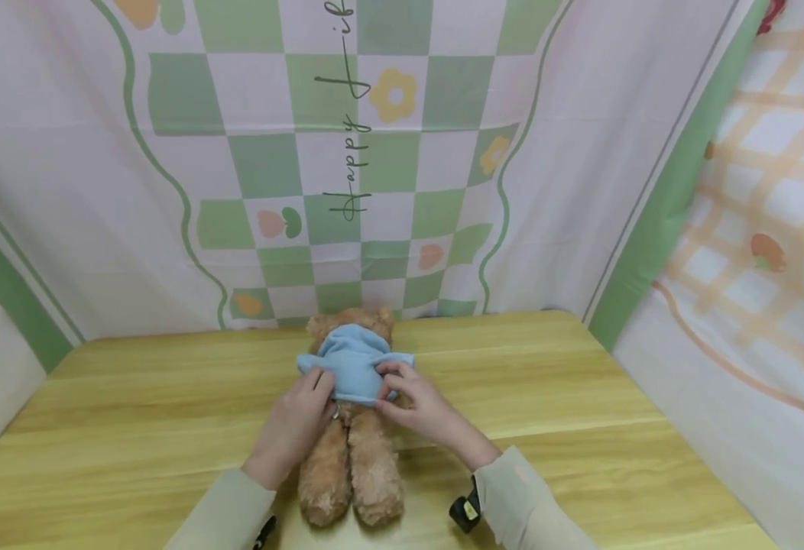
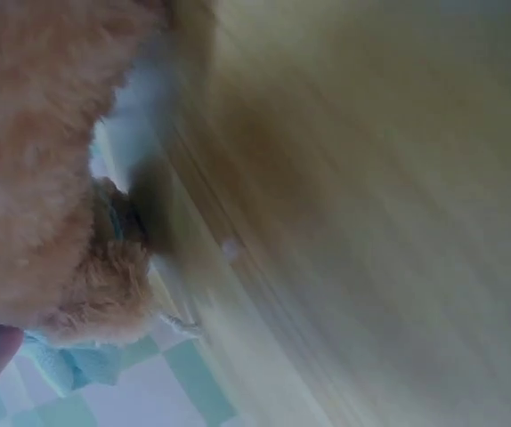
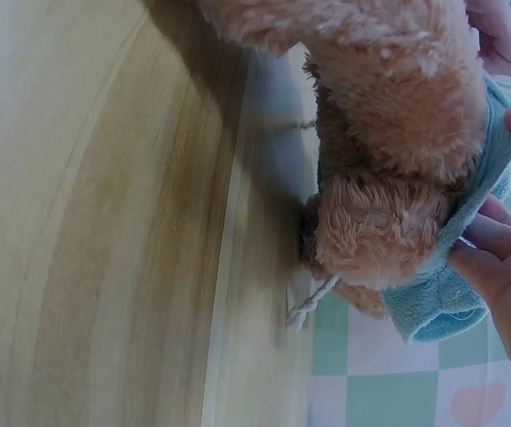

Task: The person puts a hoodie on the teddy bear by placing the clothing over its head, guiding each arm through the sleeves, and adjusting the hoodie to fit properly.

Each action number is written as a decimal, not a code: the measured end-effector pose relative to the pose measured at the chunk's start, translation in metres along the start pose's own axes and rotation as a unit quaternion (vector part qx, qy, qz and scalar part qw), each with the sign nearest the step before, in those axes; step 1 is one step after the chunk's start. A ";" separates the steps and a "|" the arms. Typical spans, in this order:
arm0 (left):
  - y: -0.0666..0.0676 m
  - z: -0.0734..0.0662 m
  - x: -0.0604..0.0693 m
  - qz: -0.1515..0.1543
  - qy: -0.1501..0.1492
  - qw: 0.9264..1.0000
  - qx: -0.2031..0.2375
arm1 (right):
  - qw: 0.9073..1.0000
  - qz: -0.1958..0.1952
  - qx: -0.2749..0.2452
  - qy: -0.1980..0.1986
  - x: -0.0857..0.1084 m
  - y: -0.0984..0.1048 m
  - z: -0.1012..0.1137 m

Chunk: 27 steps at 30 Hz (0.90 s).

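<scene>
The teddy bear (image 1: 377, 470) lies stretched out on the wooden table (image 1: 168, 412), between the person's two hands, its head toward the patterned curtain (image 1: 457, 99) and its legs toward the person. It wears a blue top (image 1: 354, 370), which the hands hold by the lower edge. The left hand (image 1: 292, 424) pinches the cloth at the left side of the bear's waist, the wrist beside the bear's left-lying leg. The right hand (image 1: 419, 401) pinches the hem at the opposite side, thumb and fingertips bent together on the fabric. Both legs stick out below the hem, between the forearms. The right wrist view shows a pale string (image 3: 313, 302) hanging beside the bear.
</scene>
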<state>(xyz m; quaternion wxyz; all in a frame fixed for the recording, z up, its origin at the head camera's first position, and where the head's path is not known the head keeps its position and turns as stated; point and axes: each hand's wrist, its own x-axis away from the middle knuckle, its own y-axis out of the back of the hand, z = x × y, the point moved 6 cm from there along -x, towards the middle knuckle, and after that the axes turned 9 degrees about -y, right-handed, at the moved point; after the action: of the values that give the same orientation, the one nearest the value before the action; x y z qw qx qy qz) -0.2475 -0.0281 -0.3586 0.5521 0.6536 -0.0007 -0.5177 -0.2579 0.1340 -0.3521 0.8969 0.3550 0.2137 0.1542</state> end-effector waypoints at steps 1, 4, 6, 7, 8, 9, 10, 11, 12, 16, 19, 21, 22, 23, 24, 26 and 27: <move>-0.001 0.000 0.000 -0.003 0.003 1.000 -0.001 | 1.000 0.004 -0.003 -0.003 0.000 -0.001 0.000; -0.003 -0.002 0.000 -0.019 0.010 1.000 -0.001 | 1.000 0.010 -0.008 -0.007 0.001 -0.002 0.000; -0.004 0.000 0.001 -0.036 0.031 0.999 0.008 | 1.000 0.008 -0.013 -0.013 0.001 -0.003 -0.001; -0.003 0.001 0.002 -0.047 0.044 0.998 0.010 | 1.000 0.007 -0.020 -0.020 0.002 -0.003 -0.002; -0.002 0.003 0.003 -0.057 0.054 0.997 0.009 | 0.999 0.003 -0.023 -0.025 0.003 -0.002 -0.003; -0.001 0.004 0.004 -0.067 0.058 0.996 0.008 | 0.999 -0.001 -0.026 -0.031 0.003 -0.002 -0.005; 0.000 0.004 0.005 -0.075 0.059 0.995 -0.002 | 0.999 -0.004 -0.026 -0.036 0.004 -0.002 -0.006; 0.001 0.005 0.006 -0.080 0.057 0.995 -0.015 | 0.999 -0.008 -0.029 -0.043 0.005 -0.002 -0.007; 0.003 0.005 0.006 -0.085 0.051 0.995 -0.028 | 0.998 -0.010 -0.030 -0.046 0.006 -0.002 -0.008; 0.006 0.001 0.008 -0.081 -0.001 0.994 -0.071 | 0.998 -0.009 -0.036 -0.051 0.006 -0.002 -0.008; 0.006 0.000 0.010 -0.069 -0.029 0.996 -0.053 | 0.998 -0.008 -0.042 -0.054 0.005 -0.001 -0.009; 0.006 0.000 0.011 -0.052 -0.038 0.997 -0.034 | 0.998 -0.010 -0.034 -0.050 0.004 -0.002 -0.010; 0.005 0.001 0.011 -0.046 -0.038 0.998 -0.024 | 0.998 -0.010 -0.029 -0.048 0.005 -0.002 -0.010; 0.004 0.002 0.011 -0.038 -0.030 0.999 -0.011 | 0.999 -0.011 -0.018 -0.042 0.005 -0.003 -0.010; 0.003 0.003 0.011 -0.032 -0.018 0.999 0.001 | 0.999 -0.010 -0.007 -0.036 0.005 -0.003 -0.010; 0.001 0.006 0.011 -0.026 0.014 0.999 0.023 | 1.000 -0.010 0.012 -0.027 0.006 -0.005 -0.010; 0.001 0.007 0.011 -0.026 0.033 0.998 0.037 | 0.999 -0.008 0.016 -0.031 0.006 -0.005 -0.009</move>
<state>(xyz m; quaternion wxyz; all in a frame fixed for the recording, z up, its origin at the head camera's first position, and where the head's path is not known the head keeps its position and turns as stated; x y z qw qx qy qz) -0.2470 -0.0393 -0.3643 0.5133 0.6902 0.0156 -0.5098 -0.2566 0.1382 -0.3638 0.8985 0.3723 0.1912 0.1324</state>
